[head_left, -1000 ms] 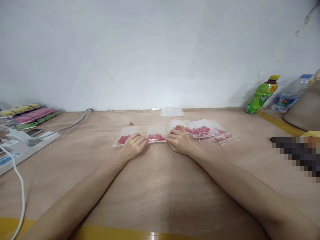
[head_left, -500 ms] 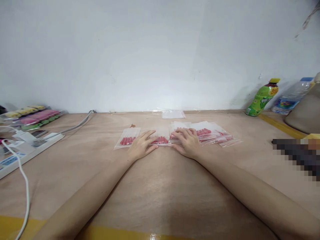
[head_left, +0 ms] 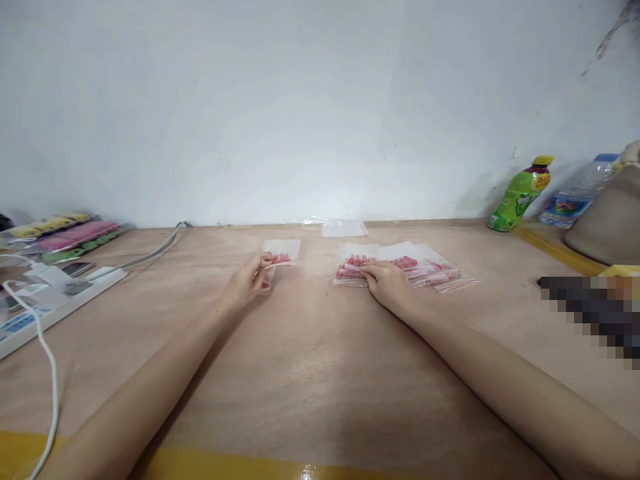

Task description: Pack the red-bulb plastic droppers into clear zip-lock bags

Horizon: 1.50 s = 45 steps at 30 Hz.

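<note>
My left hand is closed on a small clear zip bag of red pieces, lifted a little off the wooden table. Its fingers pinch the bag's near edge. My right hand rests with its fingers flat on the near end of a pile of the same clear bags with red pieces, which spreads out to the right. A flat clear bag without red pieces lies by the wall behind them.
A white power strip with cables and coloured packs sit at the left. A green drink bottle, a clear water bottle and a beige bag stand at the right. A blurred patch covers the right edge.
Two bags lay side by side between my hands. My right hand slid one onto the pile at the right; my left hand picked up the left one.
</note>
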{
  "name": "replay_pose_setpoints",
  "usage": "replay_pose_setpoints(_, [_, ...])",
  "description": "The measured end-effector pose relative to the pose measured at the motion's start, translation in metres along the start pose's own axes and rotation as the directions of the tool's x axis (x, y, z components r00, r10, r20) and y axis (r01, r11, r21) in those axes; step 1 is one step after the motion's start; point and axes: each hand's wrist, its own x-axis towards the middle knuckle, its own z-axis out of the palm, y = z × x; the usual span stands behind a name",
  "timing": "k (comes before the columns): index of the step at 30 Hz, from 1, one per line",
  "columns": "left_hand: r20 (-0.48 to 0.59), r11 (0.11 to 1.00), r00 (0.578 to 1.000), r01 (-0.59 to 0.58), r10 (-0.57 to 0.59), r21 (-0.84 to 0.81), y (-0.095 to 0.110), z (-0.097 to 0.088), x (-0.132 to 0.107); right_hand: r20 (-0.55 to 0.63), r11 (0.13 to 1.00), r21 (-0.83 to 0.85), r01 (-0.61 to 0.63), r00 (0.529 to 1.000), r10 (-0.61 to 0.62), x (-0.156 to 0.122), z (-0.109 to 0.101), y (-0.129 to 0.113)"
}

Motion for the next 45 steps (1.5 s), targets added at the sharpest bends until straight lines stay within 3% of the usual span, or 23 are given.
replay_pose_setpoints(5, [0.133,0.997,0.989,-0.064,0.06,0.031,-0.018,-0.036,-0.029,-0.04,0.976,0.197,-0.09,0.994,0.1,0.005,-0.004,-0.011])
replay_pose_setpoints(8, [0.112,0.98,0.99,-0.1,0.081,0.173,-0.011,-0.045,-0.034,-0.092,0.956,0.284,-0.067,0.991,0.097,0.01,0.003,-0.02])
replay_pose_setpoints(11, [0.019,0.941,0.992,-0.121,0.121,0.315,0.009,-0.034,-0.026,-0.125,0.926,0.376,0.032,0.992,0.017,0.015,0.016,-0.03])
replay_pose_setpoints(13, [0.027,0.948,0.986,-0.166,0.165,0.271,0.027,-0.016,-0.016,-0.126,0.903,0.404,0.148,0.986,-0.105,0.018,0.025,-0.039])
replay_pose_setpoints(17, [0.146,0.962,0.968,-0.227,0.205,0.155,0.053,0.023,0.003,-0.042,0.814,0.412,0.41,0.901,-0.432,0.023,0.036,-0.053])
replay_pose_setpoints(19, [0.201,0.955,0.951,-0.265,0.235,0.133,0.055,0.037,0.008,0.014,0.793,0.408,0.453,0.865,-0.502,0.023,0.037,-0.054])
replay_pose_setpoints(24, [0.182,0.949,0.949,-0.285,0.258,0.136,0.044,0.046,0.008,0.113,0.892,0.352,0.285,0.933,-0.343,0.016,0.028,-0.041])
replay_pose_setpoints(27, [0.163,0.944,0.947,-0.299,0.275,0.142,0.041,0.043,0.007,0.167,0.928,0.292,0.231,0.943,-0.288,0.011,0.022,-0.034])
replay_pose_setpoints(32, [0.133,0.929,0.947,-0.315,0.293,0.196,0.045,0.039,0.007,0.105,0.934,0.154,0.323,0.934,-0.341,0.007,0.015,-0.032])
replay_pose_setpoints(36, [0.133,0.909,0.939,-0.34,0.316,0.242,0.047,0.04,0.003,0.039,0.887,-0.043,0.46,0.888,-0.459,0.011,0.018,-0.031])
replay_pose_setpoints(39, [0.143,0.892,0.93,-0.365,0.338,0.266,0.047,0.041,0.002,0.02,0.851,-0.102,0.516,0.856,-0.517,0.013,0.022,-0.029])
replay_pose_setpoints(45, [0.151,0.885,0.928,-0.371,0.341,0.281,0.05,0.038,0.002,-0.016,0.875,-0.094,0.476,0.878,-0.479,0.01,0.022,-0.026])
